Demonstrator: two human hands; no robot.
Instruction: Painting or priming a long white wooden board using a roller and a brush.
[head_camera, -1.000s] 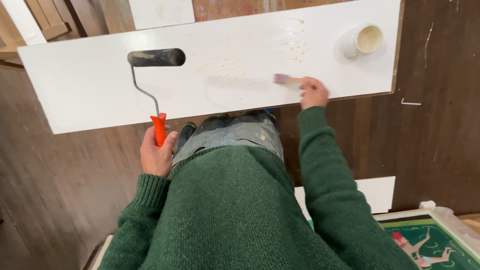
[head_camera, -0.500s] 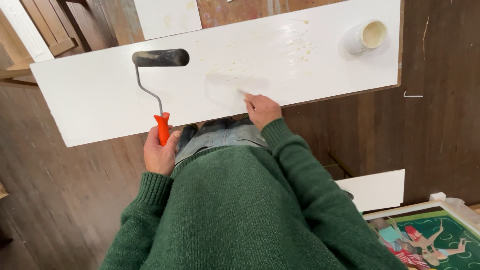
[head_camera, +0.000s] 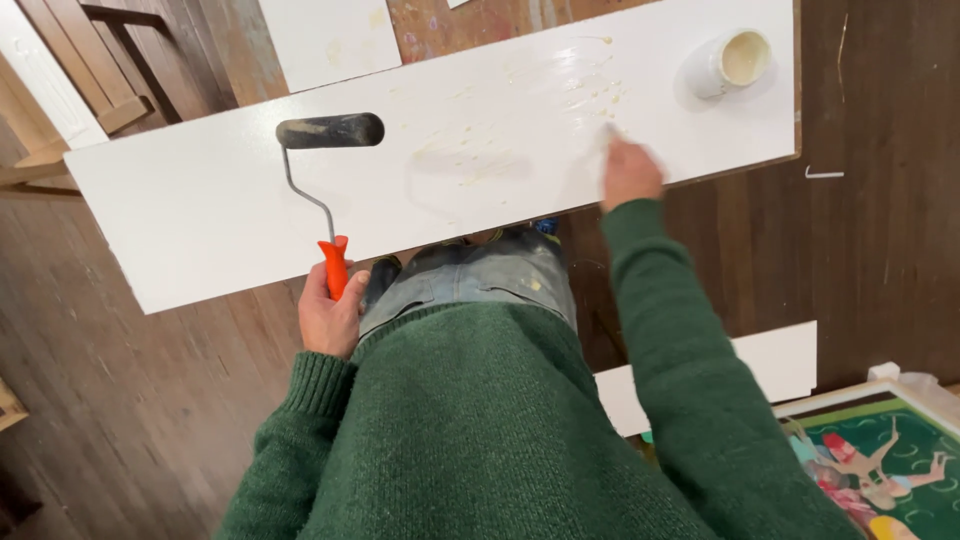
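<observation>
Roller (head_camera: 330, 131), dark sleeve, orange grip, flat near board (head_camera: 200, 200) left end; brush (head_camera: 608, 133), blurred, at right, front edge.

I see a long white board (head_camera: 230, 200) with a smooth painted face that turns glossy and wet-looking where cream smears lie near my right hand (head_camera: 628, 172). My left hand (head_camera: 330, 315) grips the paint roller (head_camera: 330, 131) by its shiny orange plastic handle; its thin frame looks like bare metal wire, and the dark sleeve looks matt and fuzzy. The small white cup (head_camera: 728, 62) seems to be smooth plastic, holding a creamy, dull liquid. The floor (head_camera: 120, 420) is dark wood planks with a worn, low sheen. My green sweater (head_camera: 480, 440) is a coarse matt knit, and the jeans (head_camera: 480, 278) are faded, paint-flecked denim.
</observation>
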